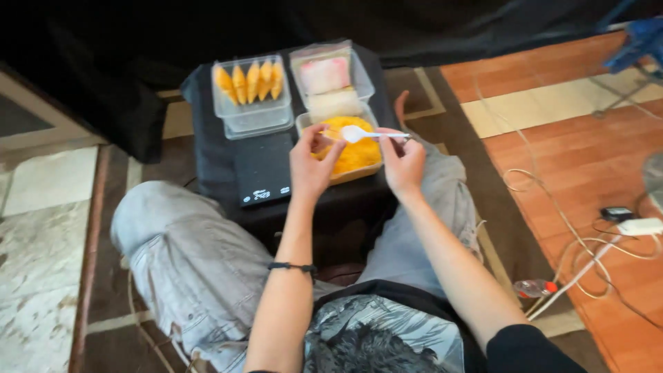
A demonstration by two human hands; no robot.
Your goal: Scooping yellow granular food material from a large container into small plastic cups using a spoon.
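My right hand (402, 162) holds a white plastic spoon (364, 134) by its handle, bowl pointing left over a clear container of yellow shredded filling (359, 155). My left hand (312, 160) is raised beside the spoon's bowl, fingers pinched around a small brownish piece; what it is cannot be told. Both hands hover above a low black-covered stand (207, 145). A black digital scale (262, 169) lies on the stand just left of my left hand.
A clear tray of several orange folded pieces (250, 83) sits at the stand's back left, a container with a pink and white block (324, 74) at the back right. My grey-trousered knees flank the stand. Cables, a white adapter (639, 226) and a plastic bottle (535, 287) lie on the floor to the right.
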